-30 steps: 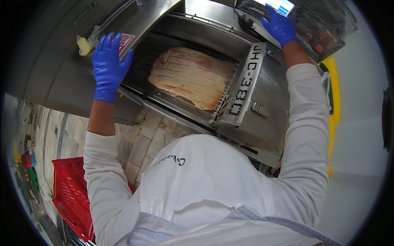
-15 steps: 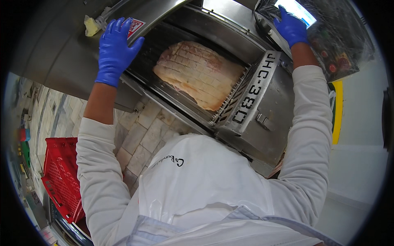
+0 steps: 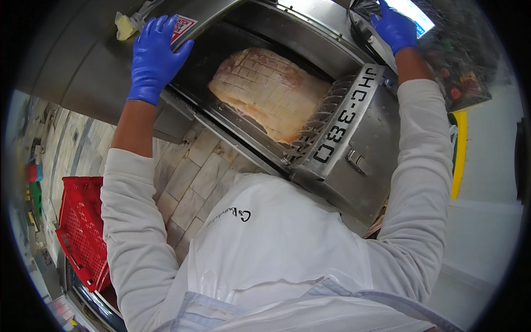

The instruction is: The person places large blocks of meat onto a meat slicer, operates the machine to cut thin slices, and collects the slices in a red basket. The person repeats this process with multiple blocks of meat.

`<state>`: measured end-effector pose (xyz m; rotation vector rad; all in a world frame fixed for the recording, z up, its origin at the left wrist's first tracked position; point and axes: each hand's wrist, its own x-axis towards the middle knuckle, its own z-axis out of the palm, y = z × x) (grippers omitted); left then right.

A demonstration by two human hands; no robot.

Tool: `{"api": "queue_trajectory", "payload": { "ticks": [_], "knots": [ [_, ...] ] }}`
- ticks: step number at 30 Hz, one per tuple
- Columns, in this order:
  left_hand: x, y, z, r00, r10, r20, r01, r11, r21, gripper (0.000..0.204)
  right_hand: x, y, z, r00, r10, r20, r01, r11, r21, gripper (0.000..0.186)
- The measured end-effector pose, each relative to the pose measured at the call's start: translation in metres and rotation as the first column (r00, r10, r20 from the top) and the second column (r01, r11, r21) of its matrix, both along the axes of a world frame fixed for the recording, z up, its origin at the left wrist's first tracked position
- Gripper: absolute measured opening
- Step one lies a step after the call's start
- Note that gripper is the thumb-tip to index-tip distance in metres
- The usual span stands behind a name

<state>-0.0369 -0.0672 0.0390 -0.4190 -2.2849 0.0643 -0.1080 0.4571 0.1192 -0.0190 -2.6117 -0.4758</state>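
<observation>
My left hand point(image 3: 156, 60), in a blue glove, lies flat with fingers apart on the steel edge of a machine point(image 3: 72, 66), beside a red-and-white sticker point(image 3: 181, 26). My right hand point(image 3: 395, 30), also gloved, reaches to a lit screen point(image 3: 414, 15) in a plastic-wrapped panel, index finger extended, nothing visibly held. Between my hands a large pale slab of meat point(image 3: 263, 88), scored in a grid, lies on the dark bed point(image 3: 196, 61) of the machine. Its right end meets a row of curved metal teeth point(image 3: 318, 119) beside a lettered steel cover point(image 3: 365, 155).
A crumpled yellowish item point(image 3: 124, 25) sits at the upper left. A red plastic crate point(image 3: 83, 232) is at the lower left, near the tiled floor point(image 3: 188, 188) below the machine. A yellow-edged object point(image 3: 459, 155) stands at the right, beside a pale surface point(image 3: 481, 232).
The view has shifted, and the machine and meat sit higher in it. My right hand stays at the screen with slight finger movement. The metal teeth at the meat's end look more raised and curved.
</observation>
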Motion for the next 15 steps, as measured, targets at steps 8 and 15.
{"api": "queue_trajectory", "payload": {
  "ticks": [8,15],
  "knots": [
    [0.010,0.007,0.009,0.998,0.006,0.069,-0.009,0.999,0.040,0.068,-0.020,-0.009,-0.009,0.988,-0.131,0.080,0.120,0.984,0.130,0.053],
    [-0.001,-0.008,0.004,0.999,0.010,0.046,-0.011,1.000,0.016,0.063,-0.032,-0.026,-0.010,0.985,-0.152,0.082,0.147,0.987,0.061,0.042]
  ]
}}
